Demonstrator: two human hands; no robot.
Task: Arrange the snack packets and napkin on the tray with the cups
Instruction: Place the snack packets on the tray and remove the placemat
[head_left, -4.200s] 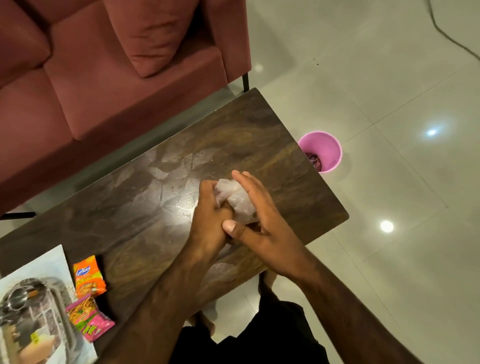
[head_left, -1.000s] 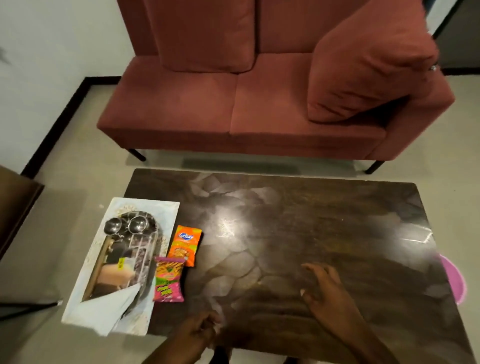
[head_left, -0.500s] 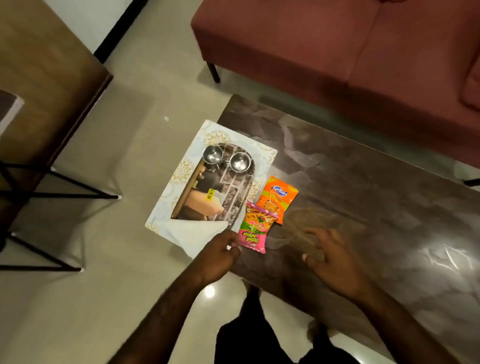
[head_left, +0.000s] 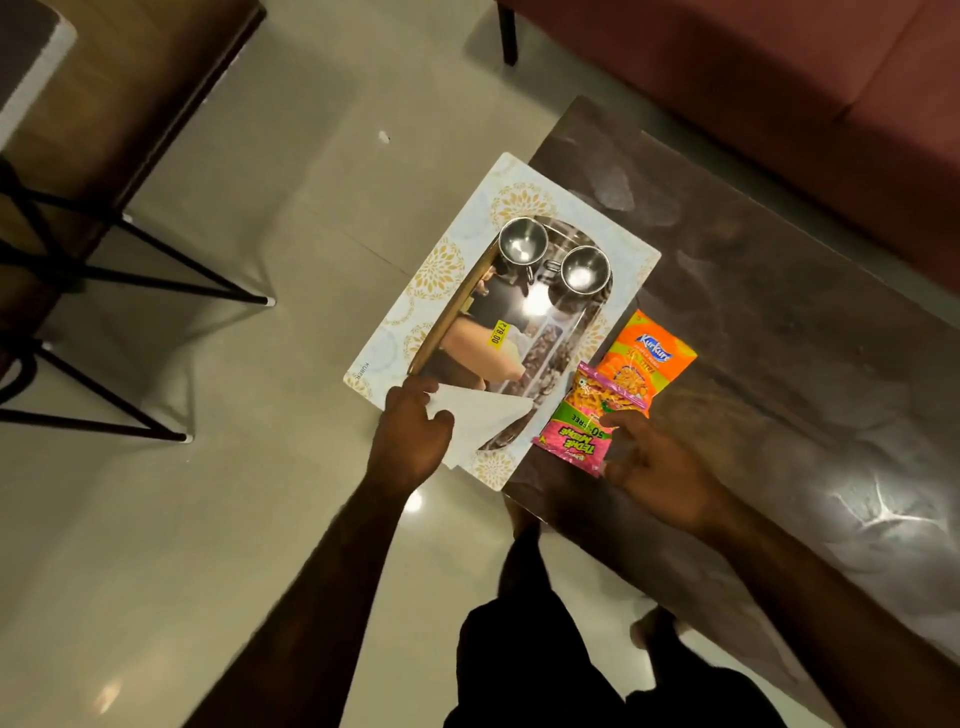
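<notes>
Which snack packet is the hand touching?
The pink and green packet; the right hand touches its near end. The orange packet lies farther away, untouched.

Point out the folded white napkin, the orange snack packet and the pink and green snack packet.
folded white napkin (head_left: 485, 415), head view, middle of the fold.
orange snack packet (head_left: 644, 358), head view, upper printed face.
pink and green snack packet (head_left: 576, 434), head view, lower printed face.

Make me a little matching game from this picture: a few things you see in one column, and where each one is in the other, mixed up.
Things:
1. steel cups
2. napkin
3. pink-green packet
4. orange packet

Places:
A. under the left hand's fingers, at the tray's near end
B. on the table, partly beneath another packet
C. at the tray's far end
D. touched by the right hand

Pairs: 1-C, 2-A, 3-D, 4-B
</notes>
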